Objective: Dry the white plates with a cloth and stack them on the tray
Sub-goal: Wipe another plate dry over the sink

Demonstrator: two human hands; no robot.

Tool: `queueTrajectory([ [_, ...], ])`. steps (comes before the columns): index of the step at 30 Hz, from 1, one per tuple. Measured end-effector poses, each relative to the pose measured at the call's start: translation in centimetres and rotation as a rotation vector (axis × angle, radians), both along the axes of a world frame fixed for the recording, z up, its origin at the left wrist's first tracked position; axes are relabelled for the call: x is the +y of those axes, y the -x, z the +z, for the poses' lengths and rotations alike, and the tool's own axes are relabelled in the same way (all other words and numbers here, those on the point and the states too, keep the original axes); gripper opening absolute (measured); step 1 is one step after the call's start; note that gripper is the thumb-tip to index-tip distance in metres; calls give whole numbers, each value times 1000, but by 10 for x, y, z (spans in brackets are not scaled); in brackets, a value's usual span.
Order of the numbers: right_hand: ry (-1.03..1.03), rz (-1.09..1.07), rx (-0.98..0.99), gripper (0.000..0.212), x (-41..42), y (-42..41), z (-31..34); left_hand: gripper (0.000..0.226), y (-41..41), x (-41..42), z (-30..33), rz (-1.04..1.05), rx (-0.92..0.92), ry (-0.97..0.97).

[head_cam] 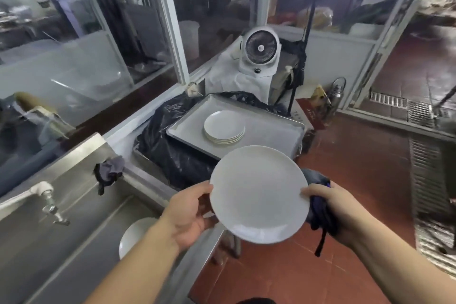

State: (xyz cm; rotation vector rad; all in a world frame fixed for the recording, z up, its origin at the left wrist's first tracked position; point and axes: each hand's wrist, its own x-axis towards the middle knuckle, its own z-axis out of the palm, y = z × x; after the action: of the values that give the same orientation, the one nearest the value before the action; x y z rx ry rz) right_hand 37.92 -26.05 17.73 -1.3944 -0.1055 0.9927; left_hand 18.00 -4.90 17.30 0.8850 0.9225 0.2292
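White plate (259,195) sat between your two hands, held up over the red tile floor (345,168) just right of the steel sink (74,242), face toward you and tilted. Your left hand (190,215) gripped its left rim, thumb over the front edge, fingers curled behind. Your right hand (338,212) pinched the right rim with the thumb on the front, and the same hand was wrapped round a dark blue cloth (318,207) bunched against the back of the plate; a strip of it hung down below the hand.

Beyond the held plate, the metal tray (271,128) rested on a black plastic bag (167,148). A stack of white plates (224,126) stood near the tray's middle; the exact count was hard to read from the rims.

Another plate (134,234) lay in the sink basin, partly hidden by your left forearm. A tap (49,202) stuck out over the sink from the left, and a dark rag (108,173) hung on the sink's back corner. A white fan (260,50) stood behind the tray, facing you.
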Motion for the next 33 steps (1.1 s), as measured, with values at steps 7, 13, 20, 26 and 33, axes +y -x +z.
queueTrajectory([
  [7,36,-132,-28,25,-79,-119,2,25,-138,-63,0,-112,11,4],
  [13,84,-198,-47,23,-107,-200,-7,24,-216,-94,5,-90,22,33],
  [20,189,-191,-87,30,-77,-252,-30,23,-262,-72,-12,-27,37,54],
  [26,250,-88,-143,12,-13,-295,-37,24,-293,-15,-36,19,33,65],
  [33,260,-18,-182,20,85,-329,-34,30,-307,62,-52,120,10,117],
])
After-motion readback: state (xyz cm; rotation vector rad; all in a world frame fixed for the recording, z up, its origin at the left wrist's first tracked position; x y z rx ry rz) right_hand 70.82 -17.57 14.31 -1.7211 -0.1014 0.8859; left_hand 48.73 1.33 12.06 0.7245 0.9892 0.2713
